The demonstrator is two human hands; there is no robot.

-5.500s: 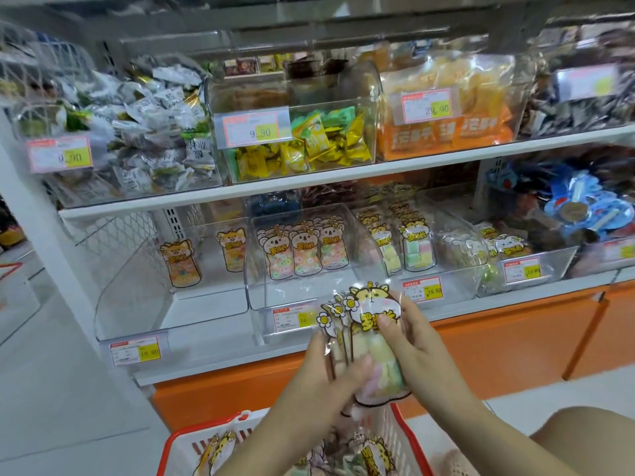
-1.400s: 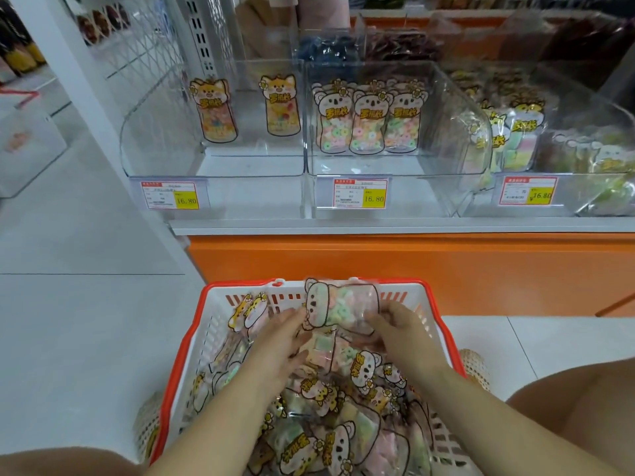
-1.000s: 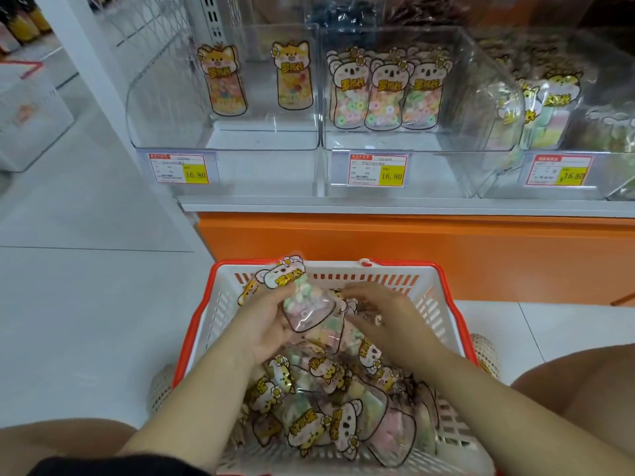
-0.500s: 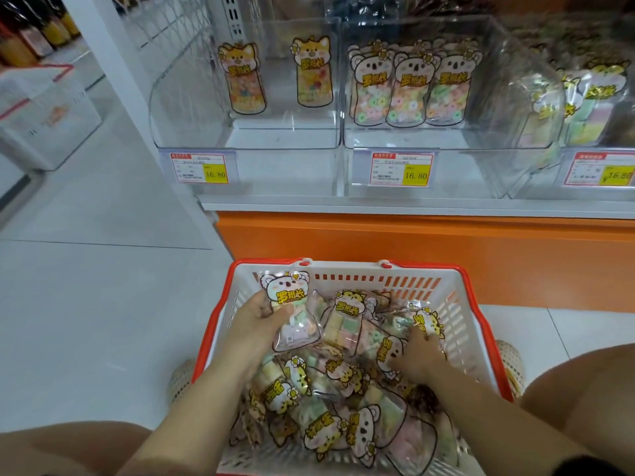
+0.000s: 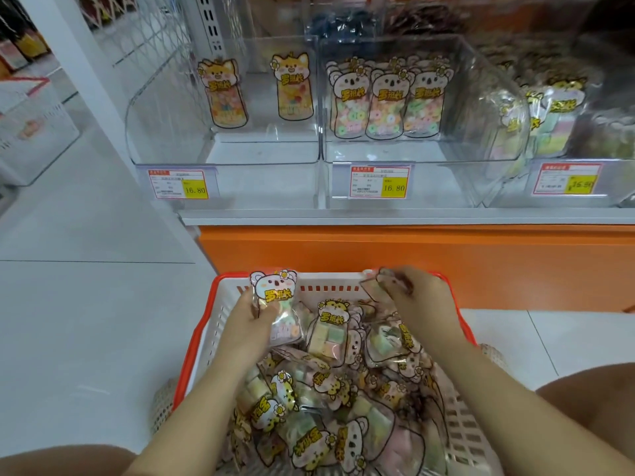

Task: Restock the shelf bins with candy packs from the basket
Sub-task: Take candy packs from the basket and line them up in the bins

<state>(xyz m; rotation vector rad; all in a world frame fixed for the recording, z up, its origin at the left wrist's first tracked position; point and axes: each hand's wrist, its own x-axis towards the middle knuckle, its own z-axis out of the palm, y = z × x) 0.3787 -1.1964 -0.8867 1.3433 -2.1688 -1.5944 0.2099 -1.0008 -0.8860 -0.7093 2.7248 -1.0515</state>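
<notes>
Down on the pale floor in front of the orange shelf base (image 5: 412, 255), a white basket with a red rim (image 5: 214, 324) sits between the person's knees. It is piled with a loose heap of candy packs (image 5: 330, 389), clear pouches printed with cartoon animals and filled with pastel sweets.

The left hand (image 5: 245, 329) is over the basket's far left corner, its fingers and thumb wrapped round the lower half of a koala pack (image 5: 276, 293). The pack is held upright, with its printed head above the rim. The right hand (image 5: 421, 300) is at the far rim, its fingertips pinched on the top of a second pack (image 5: 376, 286). That pack is motion-blurred, and its lower part trails toward the heap.

Above the base, clear bins stand side by side on the shelf. The left bin (image 5: 165, 108) holds two fox packs (image 5: 223, 94) upright against its back wall, set apart from each other. The middle bin (image 5: 474, 108) has a row of koala packs (image 5: 385, 101) standing shoulder to shoulder at the back, and the floor in front of them is bare. The right bin (image 5: 515, 187) holds more packs (image 5: 553, 111), too blurred to identify. Each bin front carries a red and yellow price tag (image 5: 379, 182).
</notes>
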